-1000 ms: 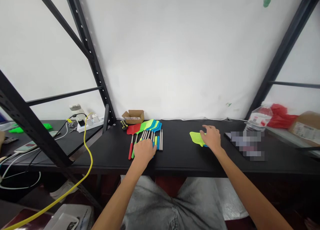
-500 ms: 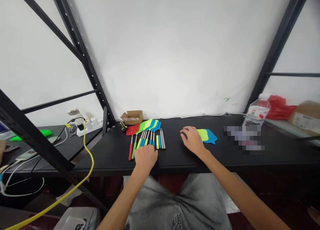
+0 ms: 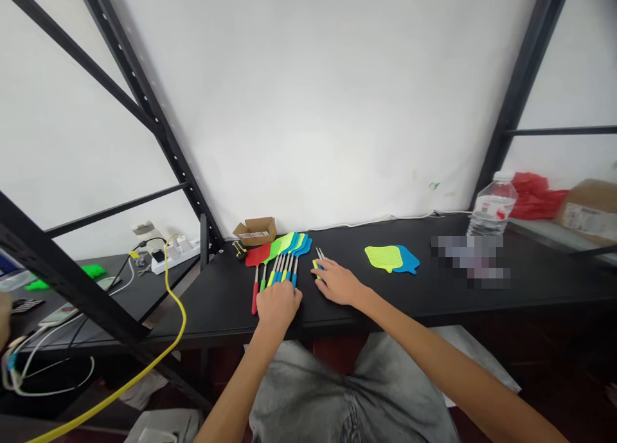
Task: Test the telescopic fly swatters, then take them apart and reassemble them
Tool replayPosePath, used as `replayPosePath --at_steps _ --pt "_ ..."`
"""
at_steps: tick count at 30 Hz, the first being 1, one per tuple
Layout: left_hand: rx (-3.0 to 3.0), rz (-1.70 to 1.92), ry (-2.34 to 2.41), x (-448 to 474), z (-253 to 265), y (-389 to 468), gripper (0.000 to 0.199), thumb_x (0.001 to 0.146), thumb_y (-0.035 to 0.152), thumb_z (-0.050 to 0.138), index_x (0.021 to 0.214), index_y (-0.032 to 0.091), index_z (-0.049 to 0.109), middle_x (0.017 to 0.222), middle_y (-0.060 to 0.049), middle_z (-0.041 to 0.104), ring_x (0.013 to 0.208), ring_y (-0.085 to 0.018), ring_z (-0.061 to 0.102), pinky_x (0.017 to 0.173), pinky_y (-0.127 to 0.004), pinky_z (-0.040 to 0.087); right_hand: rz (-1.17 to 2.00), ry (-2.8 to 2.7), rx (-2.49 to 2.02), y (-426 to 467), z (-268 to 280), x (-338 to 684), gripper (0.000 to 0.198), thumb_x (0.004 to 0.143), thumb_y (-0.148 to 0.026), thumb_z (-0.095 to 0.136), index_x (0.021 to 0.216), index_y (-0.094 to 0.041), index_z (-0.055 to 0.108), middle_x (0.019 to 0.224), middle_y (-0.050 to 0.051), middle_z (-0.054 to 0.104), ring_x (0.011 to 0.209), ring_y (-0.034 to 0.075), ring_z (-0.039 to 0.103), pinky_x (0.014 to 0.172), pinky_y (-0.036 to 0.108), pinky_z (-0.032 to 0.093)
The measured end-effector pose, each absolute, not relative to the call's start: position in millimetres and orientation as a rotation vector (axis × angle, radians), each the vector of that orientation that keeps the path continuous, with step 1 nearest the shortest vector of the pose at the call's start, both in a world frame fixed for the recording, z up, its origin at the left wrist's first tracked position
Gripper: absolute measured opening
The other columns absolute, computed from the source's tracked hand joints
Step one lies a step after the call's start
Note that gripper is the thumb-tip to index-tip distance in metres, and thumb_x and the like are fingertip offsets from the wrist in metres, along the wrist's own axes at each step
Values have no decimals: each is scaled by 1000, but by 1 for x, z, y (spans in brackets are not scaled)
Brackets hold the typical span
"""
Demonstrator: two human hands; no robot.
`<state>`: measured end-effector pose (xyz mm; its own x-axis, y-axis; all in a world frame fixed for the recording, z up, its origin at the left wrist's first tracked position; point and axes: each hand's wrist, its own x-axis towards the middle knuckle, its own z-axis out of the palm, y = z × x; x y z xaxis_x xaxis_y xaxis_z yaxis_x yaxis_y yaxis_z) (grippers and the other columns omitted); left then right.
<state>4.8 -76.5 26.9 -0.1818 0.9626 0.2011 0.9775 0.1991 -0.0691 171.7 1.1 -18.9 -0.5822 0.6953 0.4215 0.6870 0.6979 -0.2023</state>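
Note:
A row of several fly swatters in red, green, yellow-green and blue lies on the black table, including a red fly swatter (image 3: 259,255). My left hand (image 3: 278,303) rests closed over the lower ends of their handles; its curled fingers hide what they hold, if anything. Just right of the row, my right hand (image 3: 337,282) reaches over loose metal rods (image 3: 319,253) and a yellow handle piece (image 3: 317,264), touching them with fingers apart and covering most of them. Farther right, a yellow-green swatter head (image 3: 384,257) overlaps a blue swatter head (image 3: 408,260).
A small open cardboard box (image 3: 255,231) stands behind the swatters. A large plastic bottle (image 3: 492,205) is at the right, near a red bag (image 3: 536,195) and a carton (image 3: 590,208). A yellow cable (image 3: 182,314) hangs at left beside a black shelf post (image 3: 159,128).
My right hand has moved left from the swatter heads to the loose rods and handles. The yellow-green head shows more fully now. My left hand stays at the swatter handles.

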Motion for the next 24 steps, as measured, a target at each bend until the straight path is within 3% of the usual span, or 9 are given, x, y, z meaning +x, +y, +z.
replayPosePath --at_steps 5,15,17,19,21,24 --pt "-1838 -195 -2205 5 21 -76 37 90 36 39 91 13 68 86 -15 70 80 -29 68 71 -38 48 22 -2395 -1199 -3 -21 191 45 95 -34 38 131 -17 58 144 14 45 132 32 42 106 44 37" --pt "-1921 -378 -2174 20 18 -88 37 97 36 30 95 14 60 77 -12 69 75 -28 69 63 -31 46 122 -2233 -1204 -19 -21 187 55 93 -46 44 137 -15 51 150 18 38 141 36 26 110 53 28" --pt "-1958 -453 -2175 30 20 -89 38 98 35 26 96 15 58 78 -11 69 74 -26 69 62 -30 45 290 -2033 -1119 -18 -12 186 51 92 -47 46 131 -16 57 145 16 46 139 34 33 111 52 27" --pt "-2003 -530 -2160 44 22 -89 38 99 35 24 98 16 57 78 -11 69 74 -25 68 64 -29 44 646 -1746 -1039 -16 0 183 46 92 -49 46 120 -17 63 128 15 61 126 30 50 107 48 36" --pt "-2072 -582 -2142 59 24 -89 39 99 37 23 106 16 56 80 -11 69 75 -25 68 65 -30 43 1132 -1411 -932 -12 13 177 42 92 -50 47 109 -17 65 104 13 71 104 27 65 92 44 49" --pt "-2195 -680 -2129 80 27 -84 45 99 44 22 114 17 56 85 -13 70 76 -26 67 66 -31 42 1547 -881 -744 -8 27 168 30 91 -44 54 88 -16 64 71 6 67 73 18 68 71 31 55"
